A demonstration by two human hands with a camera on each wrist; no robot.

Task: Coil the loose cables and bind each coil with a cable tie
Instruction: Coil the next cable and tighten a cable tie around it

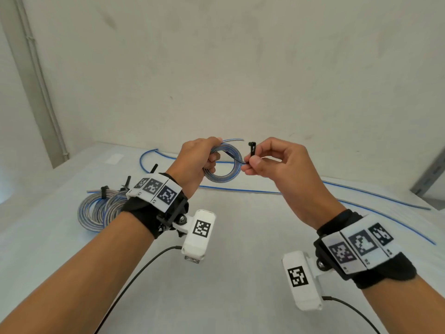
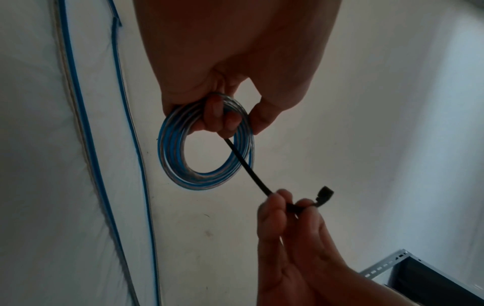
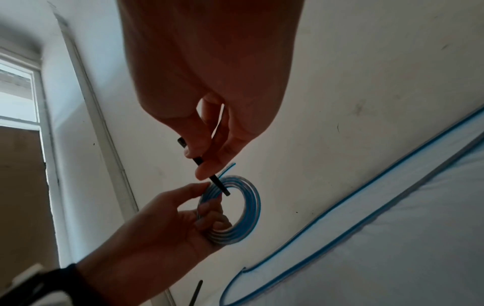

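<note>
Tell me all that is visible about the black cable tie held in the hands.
The black cable tie is a thin plastic-looking strap with a square head at one end, not yet closed. The right hand pinches it near the head; its tail passes through the blue-and-clear coil, which the left hand grips.

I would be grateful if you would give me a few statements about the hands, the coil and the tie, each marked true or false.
1. The left hand grips the coil. True.
2. The right hand pinches the black cable tie. True.
3. The tie is already locked round the coil. False: its head is free above the right fingers.
4. No bound coils lie on the surface. False: tied coils lie at the left.
</note>
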